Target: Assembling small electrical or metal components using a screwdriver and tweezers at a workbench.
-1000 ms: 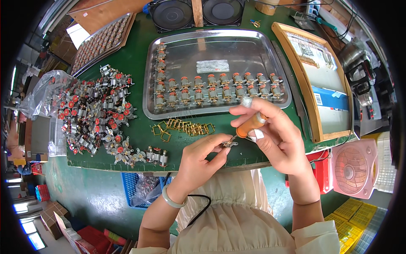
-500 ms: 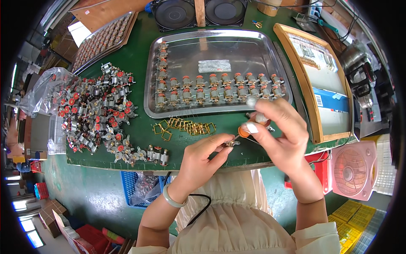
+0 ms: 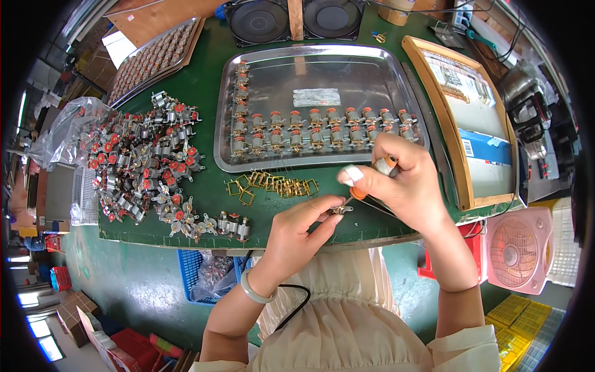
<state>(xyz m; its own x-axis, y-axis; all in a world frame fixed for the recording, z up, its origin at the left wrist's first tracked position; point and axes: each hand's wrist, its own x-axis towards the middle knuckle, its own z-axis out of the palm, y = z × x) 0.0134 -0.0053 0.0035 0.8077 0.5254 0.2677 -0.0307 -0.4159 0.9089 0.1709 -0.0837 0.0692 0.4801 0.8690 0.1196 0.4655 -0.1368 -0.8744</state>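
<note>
Near the table's front edge my left hand (image 3: pixel 302 224) is closed, pinching a small metal component (image 3: pixel 339 210) with a flat tab sticking out. My right hand (image 3: pixel 409 186) wraps round what looks like a screwdriver with an orange handle (image 3: pixel 358 193); its thin shaft meets the component. White tape covers my right thumb, and fingers hide much of the handle. Just beyond, thin brass-coloured square frames (image 3: pixel 279 186) lie in a cluster. Behind them is a shiny metal tray (image 3: pixel 266 167) with similar red-topped components (image 3: pixel 316 137) along its left and front sides.
Loose red-topped components (image 3: pixel 142 161) are heaped at left beside a clear plastic bag (image 3: pixel 71 130). A wooden-framed box (image 3: pixel 465 167) stands right of the tray. Two black square speaker-like units (image 3: pixel 257 22) are behind it. A pink fan (image 3: pixel 514 251) stands at the lower right.
My right hand has rolled round the orange handle, its spread fingers curling in and its thumb swinging up and left. My left hand keeps its pinch on the component.
</note>
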